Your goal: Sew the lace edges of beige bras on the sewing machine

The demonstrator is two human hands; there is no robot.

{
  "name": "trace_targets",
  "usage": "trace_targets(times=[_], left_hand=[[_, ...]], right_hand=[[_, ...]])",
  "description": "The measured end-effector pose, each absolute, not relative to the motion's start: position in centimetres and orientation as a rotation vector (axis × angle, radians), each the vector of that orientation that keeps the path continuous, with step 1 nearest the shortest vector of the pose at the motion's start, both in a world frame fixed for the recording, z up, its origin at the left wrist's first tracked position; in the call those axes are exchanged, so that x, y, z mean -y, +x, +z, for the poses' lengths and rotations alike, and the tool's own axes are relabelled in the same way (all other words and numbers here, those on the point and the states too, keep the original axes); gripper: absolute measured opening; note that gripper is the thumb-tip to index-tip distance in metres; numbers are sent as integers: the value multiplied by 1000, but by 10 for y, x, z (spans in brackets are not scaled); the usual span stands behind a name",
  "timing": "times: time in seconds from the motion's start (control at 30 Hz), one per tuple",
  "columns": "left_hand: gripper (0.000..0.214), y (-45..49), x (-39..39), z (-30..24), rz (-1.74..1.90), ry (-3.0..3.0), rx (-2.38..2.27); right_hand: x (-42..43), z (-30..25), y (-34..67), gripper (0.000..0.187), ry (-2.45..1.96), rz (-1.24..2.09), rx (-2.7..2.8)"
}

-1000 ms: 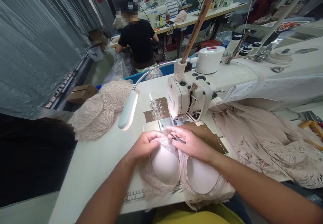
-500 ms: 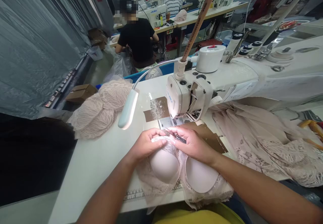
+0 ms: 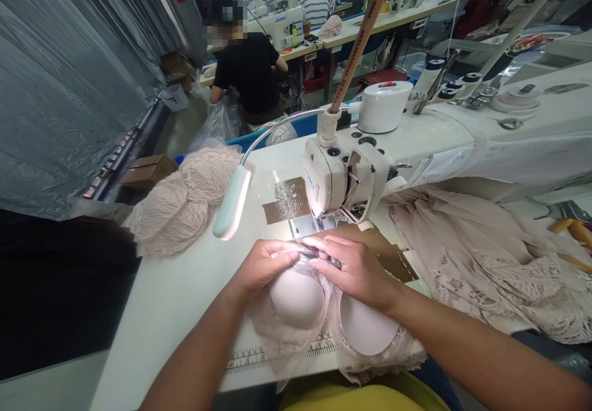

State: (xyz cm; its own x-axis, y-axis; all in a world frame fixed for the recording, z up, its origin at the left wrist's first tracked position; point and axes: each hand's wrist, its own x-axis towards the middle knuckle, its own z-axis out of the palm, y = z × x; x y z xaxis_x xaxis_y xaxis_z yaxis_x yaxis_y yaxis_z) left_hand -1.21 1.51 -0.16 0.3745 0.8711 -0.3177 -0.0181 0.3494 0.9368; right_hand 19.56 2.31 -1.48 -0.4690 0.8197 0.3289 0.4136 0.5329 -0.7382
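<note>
A pale pink bra (image 3: pixel 298 300) with moulded cups and lace edging lies at the front of the sewing table. My left hand (image 3: pixel 266 266) pinches the top edge of its left cup between thumb and fingers. In my right hand (image 3: pixel 354 269) is a small dark pair of thread snips (image 3: pixel 335 263), its blades pointing left at the cup's edge, close to my left fingertips. My right thumb rests by the lace. The fingers partly hide the snips. Just beyond both hands stands the sewing machine's head (image 3: pixel 326 176), its needle area lit.
A bendy lamp (image 3: pixel 232 204) hangs over the table left of the machine. Stacked lace cups (image 3: pixel 185 204) sit at the left edge. Beige lace fabric (image 3: pixel 467 257) is heaped on the right. A printed ruler (image 3: pixel 245 360) runs along the front edge. A co-worker (image 3: pixel 250 68) sits ahead.
The snips' blades have shifted down and left onto the cup's edge beside my left fingers. My right fingers have curled more around the snips.
</note>
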Motion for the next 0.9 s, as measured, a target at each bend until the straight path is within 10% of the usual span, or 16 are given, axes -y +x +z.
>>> trace_targets(times=[0.9], left_hand=[[34,-9,-13,-1,747,1035,-1051]], right_hand=[[-23,-20,193,29,-1019,580,2052]])
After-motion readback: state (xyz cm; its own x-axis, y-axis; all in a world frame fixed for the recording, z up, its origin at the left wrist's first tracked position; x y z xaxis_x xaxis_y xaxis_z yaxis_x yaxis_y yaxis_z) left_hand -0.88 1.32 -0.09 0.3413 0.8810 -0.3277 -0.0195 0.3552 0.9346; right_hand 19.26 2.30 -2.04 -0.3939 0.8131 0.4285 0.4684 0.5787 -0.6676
